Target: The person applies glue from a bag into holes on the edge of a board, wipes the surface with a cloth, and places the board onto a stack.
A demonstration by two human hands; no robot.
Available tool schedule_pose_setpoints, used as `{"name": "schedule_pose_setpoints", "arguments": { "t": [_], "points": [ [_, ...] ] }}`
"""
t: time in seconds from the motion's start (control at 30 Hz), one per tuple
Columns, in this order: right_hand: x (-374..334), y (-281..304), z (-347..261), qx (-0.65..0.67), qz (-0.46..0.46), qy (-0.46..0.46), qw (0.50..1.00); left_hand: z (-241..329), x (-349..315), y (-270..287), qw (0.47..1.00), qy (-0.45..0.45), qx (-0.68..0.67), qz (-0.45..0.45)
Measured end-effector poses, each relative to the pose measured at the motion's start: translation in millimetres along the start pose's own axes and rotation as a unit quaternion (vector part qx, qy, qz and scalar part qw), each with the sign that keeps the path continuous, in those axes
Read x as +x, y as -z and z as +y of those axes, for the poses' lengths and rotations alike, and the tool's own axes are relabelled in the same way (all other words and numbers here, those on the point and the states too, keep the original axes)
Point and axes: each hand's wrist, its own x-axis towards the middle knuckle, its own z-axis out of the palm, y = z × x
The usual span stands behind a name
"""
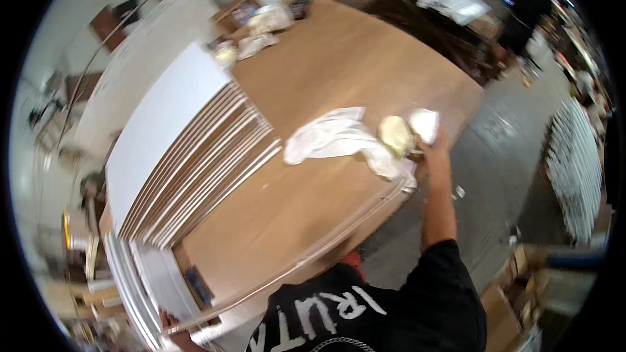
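At the table's right edge my right hand (432,143) is closed on a small white cloth-like wad (424,125), blurred by motion. Just left of it is a round pale-yellow thing (395,135), perhaps a tub or sponge; its kind is unclear. A crumpled white cloth (332,135) lies beside that on the brown tabletop (313,78). At the lower left my left hand (175,327) has its fingers round the end of a long thin strip (300,263). This strip runs along the near side of the table up to the cloth.
A stack of white panels (169,124) covers the table's left part. Pale metal profiles (130,280) lie near my left hand, with a small dark block (197,285) beside them. Bags and a box (236,13) stand at the far end. Another person (525,10) is at the far right.
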Motion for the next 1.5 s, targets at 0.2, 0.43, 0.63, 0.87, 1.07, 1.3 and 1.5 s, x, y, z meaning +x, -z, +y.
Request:
{"name": "schedule_pose_setpoints", "arguments": {
  "t": [0.2,0.43,0.63,0.87,1.07,1.3,1.5],
  "points": [
    [-11.9,13.4,69.7,0.383,-0.095,-0.202,0.896,0.9,0.7,-13.9,0.99,-0.046,0.134,-0.014],
    [-49.2,33.5,33.8,0.291,-0.137,-0.096,0.942,15.0,-10.3,-9.1,0.983,0.059,-0.157,0.073],
    [-124.6,70.8,60.3,-0.045,-0.111,0.236,0.964,4.6,-5.7,-41.3,0.968,-0.056,-0.246,-0.008],
    [-310.4,37.2,-186.9,0.254,-0.233,-0.282,0.895,-32.7,8.0,-0.1,0.963,-0.074,-0.11,-0.233],
    [-485.9,-16.8,-406.3,0.097,-0.625,0.032,0.774,5.9,20.8,-10.6,0.915,0.06,-0.051,-0.396],
    [-587.9,-7.8,-700.8,0.116,-0.693,0.229,0.674,13.5,50.2,-14.6,0.815,-0.025,-0.115,-0.567],
    [-678.2,-110.0,-832.2,-0.03,-0.669,0.499,0.55,-11.4,40.7,-4.7,0.81,-0.074,-0.171,-0.556]
  ]
}}
